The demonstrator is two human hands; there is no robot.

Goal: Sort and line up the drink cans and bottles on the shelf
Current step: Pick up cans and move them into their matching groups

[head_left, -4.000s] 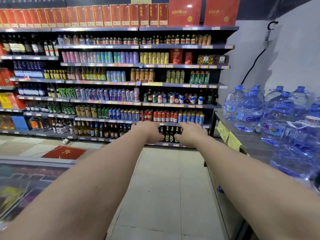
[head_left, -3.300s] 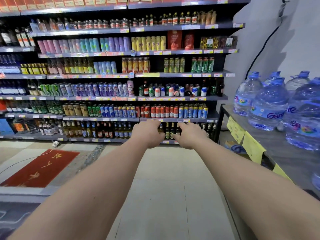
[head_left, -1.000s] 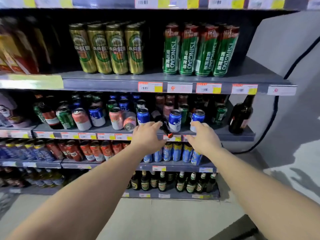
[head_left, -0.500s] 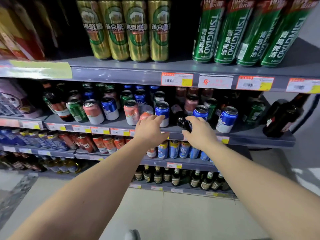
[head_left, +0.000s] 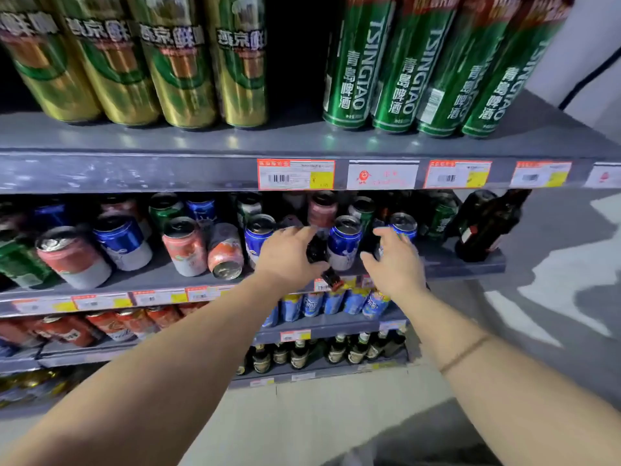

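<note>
1. Left hand (head_left: pixel 287 255) reaches to the middle shelf (head_left: pixel 141 279) and curls round a small dark bottle (head_left: pixel 317 252) that lies tipped over, its red-capped neck (head_left: pixel 332 279) poking out past the shelf edge.
2. Right hand (head_left: pixel 395 264) hovers just beside it with fingers spread and relaxed, holding nothing; a thin band (head_left: pixel 465 353) circles that wrist.
3. Between the two hands stands a blue can (head_left: pixel 342 243), upright; another blue can (head_left: pixel 258 238) sits partly behind the left hand, and a third (head_left: pixel 403 227) behind the right fingers.
4. Further left on the same shelf, a pink can (head_left: pixel 225 252) lies on its side against an upright pink can (head_left: pixel 184 247); a blue-and-white can (head_left: pixel 122 242) and another pink can (head_left: pixel 72 257) stand beyond, unevenly spaced.
5. At the shelf's right end stands a dark wine bottle (head_left: pixel 484 227).
6. Deeper back, mixed cans sit in shadow, their labels hard to read.
7. On the shelf above, gold cans (head_left: pixel 181 62) and green Tsingtao cans (head_left: pixel 413 68) stand in neat rows, price tags (head_left: pixel 295 174) along the edge.
</note>
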